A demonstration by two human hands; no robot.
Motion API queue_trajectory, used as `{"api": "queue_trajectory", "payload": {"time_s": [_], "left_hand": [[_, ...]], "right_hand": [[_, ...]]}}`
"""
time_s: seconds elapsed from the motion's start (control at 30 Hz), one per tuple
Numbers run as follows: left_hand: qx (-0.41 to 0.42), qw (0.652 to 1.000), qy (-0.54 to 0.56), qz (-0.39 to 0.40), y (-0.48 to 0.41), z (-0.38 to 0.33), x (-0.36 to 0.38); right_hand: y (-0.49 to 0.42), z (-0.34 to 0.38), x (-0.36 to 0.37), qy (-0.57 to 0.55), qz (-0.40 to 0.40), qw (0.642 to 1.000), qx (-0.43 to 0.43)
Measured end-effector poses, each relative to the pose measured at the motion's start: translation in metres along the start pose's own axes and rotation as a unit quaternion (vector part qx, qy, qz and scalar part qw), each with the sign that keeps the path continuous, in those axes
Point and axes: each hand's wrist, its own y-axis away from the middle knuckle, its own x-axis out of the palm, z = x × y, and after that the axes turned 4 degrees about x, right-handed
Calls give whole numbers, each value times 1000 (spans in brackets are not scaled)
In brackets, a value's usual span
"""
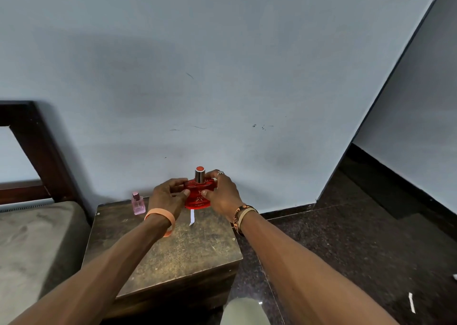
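Note:
A red perfume bottle [198, 196] with a silver neck and a red-topped cap stands upright at the back of a worn brown bedside table [173, 248]. My left hand [166, 198] grips its left side with curled fingers and thumb. My right hand [222, 193] grips its right side, a ring on one finger. A white paper strip [192, 218] hangs below the bottle onto the tabletop.
A small pink perfume bottle [138, 203] stands at the table's back left, close to my left wrist. A bed with a dark wooden headboard [37, 151] lies to the left. The pale wall [222, 89] rises right behind the table. Dark polished floor [346, 250] spreads to the right.

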Motion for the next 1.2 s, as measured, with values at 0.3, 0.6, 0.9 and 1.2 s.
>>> {"api": "queue_trajectory", "payload": {"time_s": [0.3, 0.6, 0.9, 1.2], "left_hand": [[-57, 997, 41, -28, -30, 11, -2], [-79, 996, 36, -9, -61, 41, -2], [-112, 989, 95, 19, -92, 84, 0], [-142, 981, 127, 34, -107, 116, 11]], "right_hand": [[-37, -3, 19, 4, 8, 1000, 15], [-74, -22, 47, 27, 22, 999, 18], [-110, -45, 73, 54, 34, 998, 26], [-132, -75, 97, 87, 26, 995, 38]]}}
